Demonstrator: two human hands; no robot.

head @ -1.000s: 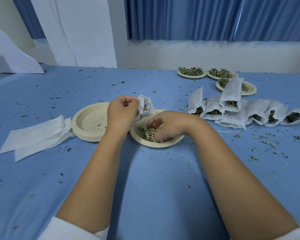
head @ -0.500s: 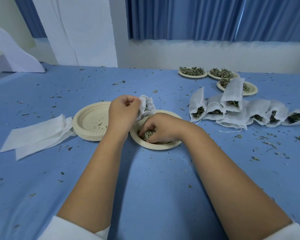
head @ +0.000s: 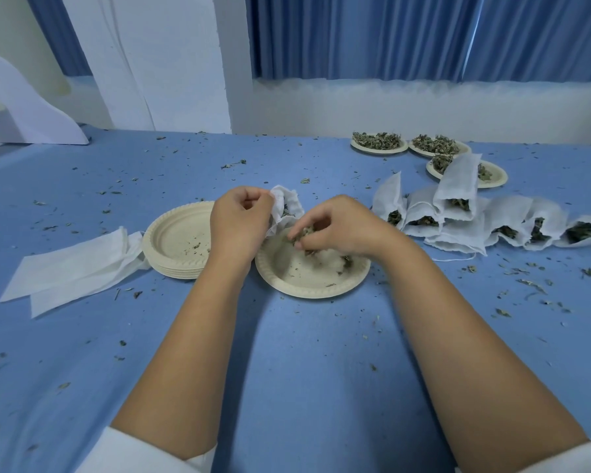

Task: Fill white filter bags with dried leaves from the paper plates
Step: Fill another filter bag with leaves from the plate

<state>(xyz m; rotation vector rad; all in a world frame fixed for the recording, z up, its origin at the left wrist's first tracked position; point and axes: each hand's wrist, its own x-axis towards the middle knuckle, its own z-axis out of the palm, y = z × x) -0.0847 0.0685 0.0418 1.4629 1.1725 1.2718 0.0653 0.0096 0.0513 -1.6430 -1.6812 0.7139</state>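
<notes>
My left hand (head: pixel 241 218) pinches the rim of a white filter bag (head: pixel 285 208), which hangs above the far left edge of a paper plate (head: pixel 307 278). Dark leaves show inside the bag's mouth. My right hand (head: pixel 335 228) is lifted just above that plate, fingers curled round a pinch of dried leaves (head: pixel 302 233) close to the bag's mouth. Only a few leaf crumbs lie on the plate under it.
A stack of used paper plates (head: pixel 176 238) sits left of my left hand, with flat unfilled bags (head: pixel 72 266) beyond it. Several filled bags (head: pixel 458 213) lie to the right. Three plates heaped with leaves (head: pixel 379 143) stand at the back right. Leaf bits litter the blue tabletop.
My right hand gathered the leaves off the plate and rose toward the bag's mouth. The plate now shows almost bare. My left hand kept holding the bag in place.
</notes>
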